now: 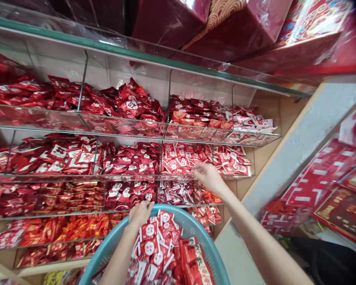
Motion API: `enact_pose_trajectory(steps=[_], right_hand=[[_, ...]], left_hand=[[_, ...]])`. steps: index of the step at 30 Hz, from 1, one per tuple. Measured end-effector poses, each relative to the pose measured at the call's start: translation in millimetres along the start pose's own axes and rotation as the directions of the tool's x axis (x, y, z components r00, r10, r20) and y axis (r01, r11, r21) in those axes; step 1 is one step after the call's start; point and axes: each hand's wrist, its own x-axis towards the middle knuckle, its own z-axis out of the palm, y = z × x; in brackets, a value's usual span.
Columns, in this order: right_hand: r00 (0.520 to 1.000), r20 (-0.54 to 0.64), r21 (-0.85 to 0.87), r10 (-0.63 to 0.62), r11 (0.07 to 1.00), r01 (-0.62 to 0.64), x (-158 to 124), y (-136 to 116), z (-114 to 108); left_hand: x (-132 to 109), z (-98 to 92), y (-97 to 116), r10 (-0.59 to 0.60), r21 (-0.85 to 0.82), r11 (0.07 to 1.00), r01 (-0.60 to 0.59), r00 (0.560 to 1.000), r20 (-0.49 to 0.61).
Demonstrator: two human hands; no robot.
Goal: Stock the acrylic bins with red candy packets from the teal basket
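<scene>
A teal plastic basket [218,253] in front of me holds red-and-white candy packets [150,248] and longer red packets [195,261] with dark characters. Across the basket's upper left rim lies my left hand [140,213], its fingers curled over the edge. My right hand [209,178] is raised beyond the basket, at the front of a shelf compartment of red-and-white packets [178,156]. Its fingers are bent together, and whatever may be between them is hidden.
Stepped shelves with clear dividers hold dark red packets [132,158], shiny orange-red packets [83,226] and other small wrapped packets. A glass shelf [154,59] bears large dark red boxes [234,31] above. Red packages [317,174] hang at the right beside a grey post [308,134].
</scene>
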Motion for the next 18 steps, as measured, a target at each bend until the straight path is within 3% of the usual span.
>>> enact_pose_trajectory(steps=[3,6,11,18], right_hand=[[0.997,-0.076,-0.098,0.018,0.995,-0.025,36,-1,-12],[0.991,-0.037,-0.056,0.125,0.990,-0.127,55,9,-3],[0.984,-0.043,0.010,0.172,0.985,-0.171,64,23,17],[0.977,-0.112,0.079,0.184,0.981,-0.176,66,26,23]], left_hand=[[-1,0.6,0,0.014,-0.002,1.000,-0.014,1.000,-0.004],[-1,0.7,-1,0.033,0.000,0.999,-0.033,0.999,-0.017],[-1,0.5,-1,0.019,0.000,1.000,-0.019,1.000,-0.016],[1,2.1,-1,0.014,0.014,1.000,-0.014,1.000,-0.015]])
